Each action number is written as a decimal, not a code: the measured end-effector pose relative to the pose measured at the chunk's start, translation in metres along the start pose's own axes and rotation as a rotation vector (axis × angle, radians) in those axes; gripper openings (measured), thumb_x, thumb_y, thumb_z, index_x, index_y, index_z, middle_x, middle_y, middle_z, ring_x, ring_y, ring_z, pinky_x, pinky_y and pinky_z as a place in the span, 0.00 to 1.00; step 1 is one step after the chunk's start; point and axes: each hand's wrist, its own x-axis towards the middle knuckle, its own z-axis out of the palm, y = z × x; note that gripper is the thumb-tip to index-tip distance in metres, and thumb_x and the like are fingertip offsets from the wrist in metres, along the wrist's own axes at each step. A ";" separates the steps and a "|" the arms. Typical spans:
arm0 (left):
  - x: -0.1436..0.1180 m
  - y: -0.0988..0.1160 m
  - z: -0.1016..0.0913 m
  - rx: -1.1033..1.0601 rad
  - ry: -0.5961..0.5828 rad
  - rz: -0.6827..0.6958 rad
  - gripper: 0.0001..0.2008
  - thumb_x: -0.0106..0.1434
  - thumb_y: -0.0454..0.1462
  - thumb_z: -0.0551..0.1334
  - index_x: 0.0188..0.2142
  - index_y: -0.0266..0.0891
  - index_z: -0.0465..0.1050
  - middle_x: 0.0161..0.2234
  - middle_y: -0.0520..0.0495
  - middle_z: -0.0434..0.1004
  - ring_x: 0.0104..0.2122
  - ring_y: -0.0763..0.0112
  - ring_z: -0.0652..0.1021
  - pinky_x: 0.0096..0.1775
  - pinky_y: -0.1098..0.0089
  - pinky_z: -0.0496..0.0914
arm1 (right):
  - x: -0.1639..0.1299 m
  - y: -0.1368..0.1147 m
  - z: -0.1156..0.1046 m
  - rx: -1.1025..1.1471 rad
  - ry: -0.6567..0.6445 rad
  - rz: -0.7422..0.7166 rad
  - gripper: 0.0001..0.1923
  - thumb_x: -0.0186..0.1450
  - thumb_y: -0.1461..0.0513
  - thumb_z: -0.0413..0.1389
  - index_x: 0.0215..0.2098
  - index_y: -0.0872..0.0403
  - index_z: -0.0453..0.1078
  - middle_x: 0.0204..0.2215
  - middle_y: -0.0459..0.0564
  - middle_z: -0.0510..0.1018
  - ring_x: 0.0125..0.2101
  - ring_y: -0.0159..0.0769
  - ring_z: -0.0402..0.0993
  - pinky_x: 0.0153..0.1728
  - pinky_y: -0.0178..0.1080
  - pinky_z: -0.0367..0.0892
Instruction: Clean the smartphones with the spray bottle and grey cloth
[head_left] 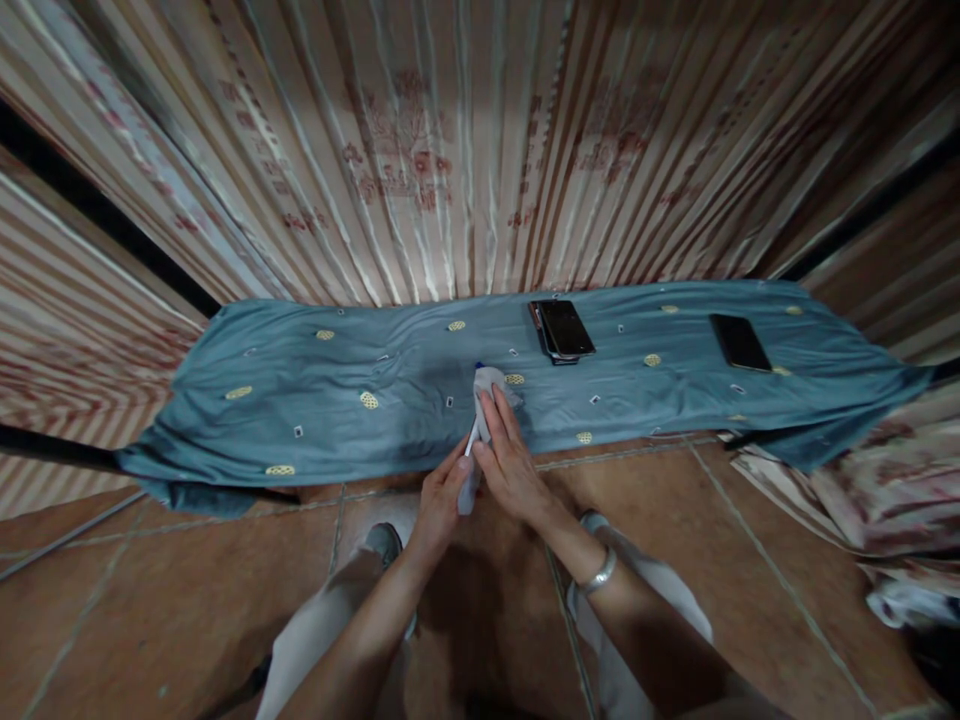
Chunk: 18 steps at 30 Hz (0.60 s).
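Terracotta floor: reddish-brown tiles (pixel 187 600) with pale grout lines fill the near part of the view; the person's light trouser legs (pixel 315 630) and grey shoes (pixel 384 543) stand on them.
Right wrist: a silver metal bangle (pixel 600 572) circles it, near the right trouser leg.
Left hand: the left hand (pixel 441 502) is closed around the lower end of a small pale grey cloth (pixel 480 425), thumb and fingers pinching it beside a thin white stick-like part that shows at the fingertips.
Right hand: the right hand (pixel 510 465) lies flat with fingers stretched forward over the same cloth, pressing on it rather than clasping it; its fingertips reach the cloth's far end.
Grey cloth: it runs from the near edge of the bench cover onto the cover's middle, between and under both hands; a small blue tip (pixel 479 366) pokes out at its far end. What it wraps cannot be told.
Bench cover: a long teal fabric cover (pixel 300 380) dotted with small yellow oval motifs spreads left to right beyond the hands.
Phones: a dark smartphone in a stack (pixel 564 329) lies on the cover, far and right of the hands; a second black smartphone (pixel 739 342) lies further right, well apart.
Backdrop: striped beige-and-brown curtain fabric (pixel 420 150) with faded red flower print hangs behind.
Far right: floral-patterned cloth (pixel 862 490) is heaped beside the bench end.
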 end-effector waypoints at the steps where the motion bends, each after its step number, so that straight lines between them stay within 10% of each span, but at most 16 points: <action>1: 0.000 0.000 0.000 0.012 0.000 -0.001 0.27 0.52 0.50 0.69 0.48 0.39 0.79 0.52 0.43 0.78 0.57 0.52 0.73 0.61 0.55 0.62 | 0.000 0.000 0.000 -0.003 0.004 0.003 0.33 0.72 0.57 0.42 0.72 0.51 0.35 0.72 0.50 0.35 0.70 0.42 0.33 0.68 0.53 0.41; 18: -0.004 0.000 -0.001 -0.056 -0.021 -0.091 0.33 0.50 0.52 0.70 0.53 0.39 0.76 0.46 0.41 0.81 0.31 0.67 0.78 0.26 0.72 0.71 | 0.002 0.010 0.004 -0.003 0.060 0.083 0.33 0.73 0.54 0.39 0.72 0.53 0.34 0.71 0.54 0.45 0.70 0.40 0.38 0.68 0.54 0.44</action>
